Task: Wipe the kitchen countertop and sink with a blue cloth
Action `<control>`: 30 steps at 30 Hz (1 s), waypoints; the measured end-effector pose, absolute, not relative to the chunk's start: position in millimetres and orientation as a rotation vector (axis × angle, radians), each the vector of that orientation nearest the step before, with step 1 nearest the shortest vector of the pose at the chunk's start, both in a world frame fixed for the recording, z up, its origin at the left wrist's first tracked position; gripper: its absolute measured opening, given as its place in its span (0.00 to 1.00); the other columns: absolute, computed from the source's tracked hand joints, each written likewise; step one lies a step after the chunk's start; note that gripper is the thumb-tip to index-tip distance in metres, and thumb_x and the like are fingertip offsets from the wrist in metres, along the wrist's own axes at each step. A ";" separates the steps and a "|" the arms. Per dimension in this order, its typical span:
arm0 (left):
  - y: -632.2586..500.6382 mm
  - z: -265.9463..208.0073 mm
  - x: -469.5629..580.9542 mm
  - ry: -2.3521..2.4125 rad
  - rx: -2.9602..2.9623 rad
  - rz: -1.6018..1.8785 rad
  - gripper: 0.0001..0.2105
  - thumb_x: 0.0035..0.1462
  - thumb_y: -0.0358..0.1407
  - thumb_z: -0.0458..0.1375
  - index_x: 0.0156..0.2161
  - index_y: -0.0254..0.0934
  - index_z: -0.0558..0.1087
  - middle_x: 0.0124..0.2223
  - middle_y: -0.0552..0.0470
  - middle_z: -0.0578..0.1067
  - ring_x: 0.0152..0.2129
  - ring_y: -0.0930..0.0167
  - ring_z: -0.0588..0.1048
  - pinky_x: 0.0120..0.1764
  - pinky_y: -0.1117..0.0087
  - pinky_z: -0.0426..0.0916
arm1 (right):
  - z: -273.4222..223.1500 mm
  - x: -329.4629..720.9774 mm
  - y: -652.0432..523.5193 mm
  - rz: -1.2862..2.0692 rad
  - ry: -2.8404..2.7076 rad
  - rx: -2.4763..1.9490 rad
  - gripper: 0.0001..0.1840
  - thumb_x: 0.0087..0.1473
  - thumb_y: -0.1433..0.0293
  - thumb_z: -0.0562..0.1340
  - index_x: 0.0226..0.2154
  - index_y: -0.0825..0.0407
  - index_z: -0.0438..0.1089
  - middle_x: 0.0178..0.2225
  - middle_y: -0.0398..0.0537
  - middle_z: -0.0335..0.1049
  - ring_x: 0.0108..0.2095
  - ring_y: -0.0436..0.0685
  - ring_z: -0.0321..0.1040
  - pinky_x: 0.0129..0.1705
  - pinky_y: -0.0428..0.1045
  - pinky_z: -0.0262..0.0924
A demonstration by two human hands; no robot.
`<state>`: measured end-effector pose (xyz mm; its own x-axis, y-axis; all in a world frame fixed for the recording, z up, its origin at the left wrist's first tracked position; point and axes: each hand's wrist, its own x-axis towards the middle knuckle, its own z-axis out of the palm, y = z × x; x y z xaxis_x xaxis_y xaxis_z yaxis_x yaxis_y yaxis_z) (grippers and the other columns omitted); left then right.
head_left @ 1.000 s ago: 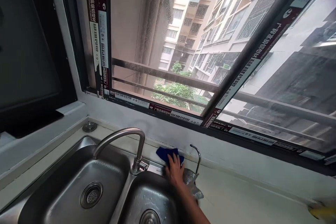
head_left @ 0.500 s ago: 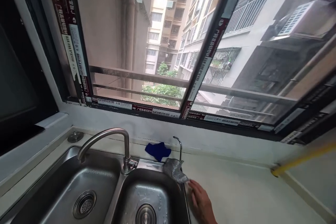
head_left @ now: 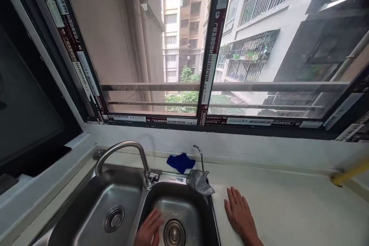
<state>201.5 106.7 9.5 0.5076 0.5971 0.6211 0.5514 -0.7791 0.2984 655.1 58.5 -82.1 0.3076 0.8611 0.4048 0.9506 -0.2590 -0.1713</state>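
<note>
The right hand (head_left: 239, 213) is stretching palm-down over the bench (head_left: 288, 207), its grip wide. The left hand (head_left: 148, 228), slightly blurred, is hanging over the right basin (head_left: 197, 213), grip loosely spread. I'm seeing a blue cloth (head_left: 181, 162) lying behind, a grey cloth (head_left: 200, 182) draping by the small tap (head_left: 201, 157).

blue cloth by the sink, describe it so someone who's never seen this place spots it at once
Below the wide window is a double steel sink. Behind its right-hand basin, between the tall arched faucet and the thin curved spout, lies a crumpled blue cloth. Its deep, plain blue sets it apart from the shiny gray cloth close in front of it.
</note>
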 end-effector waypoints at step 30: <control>314.8 46.7 498.6 0.948 2.874 0.205 0.11 0.63 0.36 0.57 0.48 0.39 0.77 0.49 0.42 0.75 0.49 0.60 0.72 0.48 0.60 0.68 | -44.3 641.4 52.9 -0.569 -1.602 -2.148 0.32 0.67 0.57 0.47 0.66 0.58 0.53 0.66 0.61 0.57 0.66 0.66 0.53 0.66 0.65 0.49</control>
<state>498.6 314.8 46.7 0.7961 0.5978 0.0939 0.5832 -0.7993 0.1448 641.4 52.9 -44.3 0.2606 0.7993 0.5416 0.9618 -0.2637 -0.0737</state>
